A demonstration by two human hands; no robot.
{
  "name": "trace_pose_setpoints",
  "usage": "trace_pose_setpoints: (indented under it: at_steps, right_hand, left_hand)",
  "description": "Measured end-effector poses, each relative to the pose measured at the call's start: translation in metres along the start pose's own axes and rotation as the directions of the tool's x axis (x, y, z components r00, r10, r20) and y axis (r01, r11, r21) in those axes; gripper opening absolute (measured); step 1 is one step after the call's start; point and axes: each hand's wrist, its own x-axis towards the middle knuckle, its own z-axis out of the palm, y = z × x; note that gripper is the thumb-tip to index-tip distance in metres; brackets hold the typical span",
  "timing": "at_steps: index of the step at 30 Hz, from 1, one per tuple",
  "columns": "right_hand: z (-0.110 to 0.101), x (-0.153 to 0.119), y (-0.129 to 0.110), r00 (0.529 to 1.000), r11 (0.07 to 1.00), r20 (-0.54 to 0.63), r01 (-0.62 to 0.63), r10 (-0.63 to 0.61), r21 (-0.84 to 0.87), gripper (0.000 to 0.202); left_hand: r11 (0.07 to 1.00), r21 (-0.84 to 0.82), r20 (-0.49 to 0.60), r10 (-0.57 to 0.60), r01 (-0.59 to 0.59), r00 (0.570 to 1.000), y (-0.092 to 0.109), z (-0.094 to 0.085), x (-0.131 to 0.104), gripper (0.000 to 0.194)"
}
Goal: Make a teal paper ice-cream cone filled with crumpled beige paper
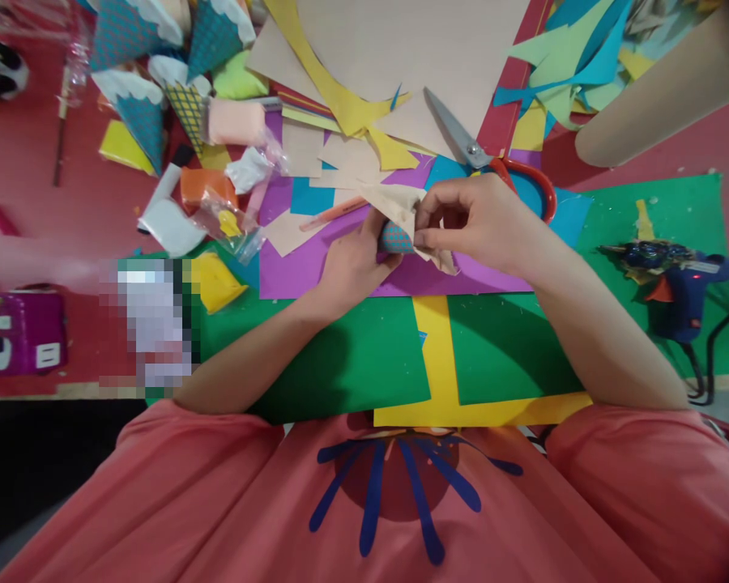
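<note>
Blue patterned piece (396, 237) with cream paper (398, 201) against it is being held above a purple sheet (285, 279), near the middle of the near edge of a red table (18, 162). Across the table, a large cream sheet (449, 48) is lying farthest from that edge, while green sheets (389, 356) are covering the part nearest the person. The left hand (352, 263) is curling its fingers and thumb around the piece; the right hand (479, 227) is pinching the cream paper between thumb and fingers. Just beyond the right hand, red-handled scissors (475, 151) are lying with their blades slightly parted. Toward the table's right edge, a blue glue gun (686, 295) is resting on green, showing a small red light. Patterned cones (137, 113) with white rims are lying toward the left edge, near wrapped packets (236, 121). An orange pen (334, 212) is lying just beyond the left hand.
</note>
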Motion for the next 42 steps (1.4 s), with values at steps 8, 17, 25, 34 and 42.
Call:
trace_pose_setpoints:
  at_steps: [8, 17, 25, 34, 42]
  right_hand:
    - [0.015, 0.0, 0.001, 0.987, 0.94, -0.114, 0.067, -0.111, -0.335, 0.015]
    - [0.008, -0.006, -0.01, 0.992, 0.879, -0.116, -0.008, -0.054, -0.478, 0.02]
    - [0.009, -0.006, -0.003, 0.978, 0.927, -0.109, 0.128, -0.177, -0.353, 0.023]
    - [-0.008, 0.006, 0.006, 0.989, 0.994, -0.102, 0.105, -0.107, -0.019, 0.018]
    - [-0.007, 0.005, 0.012, 0.981, 0.981, -0.118, 0.136, -0.153, -0.141, 0.013]
  left_hand:
    - [0.998, -0.004, 0.013, 0.056, -0.056, 0.998, -0.001, 0.0, -0.003, 0.055]
    - [0.977, 0.003, -0.151, 0.212, -0.215, 0.965, -0.009, 0.011, -0.008, 0.042]
    - [0.862, -0.371, -0.253, 0.265, -0.346, 0.93, -0.013, 0.01, 0.004, 0.037]
    - [0.93, -0.279, -0.128, 0.211, -0.24, 0.969, -0.015, 0.007, -0.001, 0.047]
    - [0.961, -0.161, -0.08, 0.216, -0.226, 0.973, -0.011, 0.005, -0.003, 0.048]
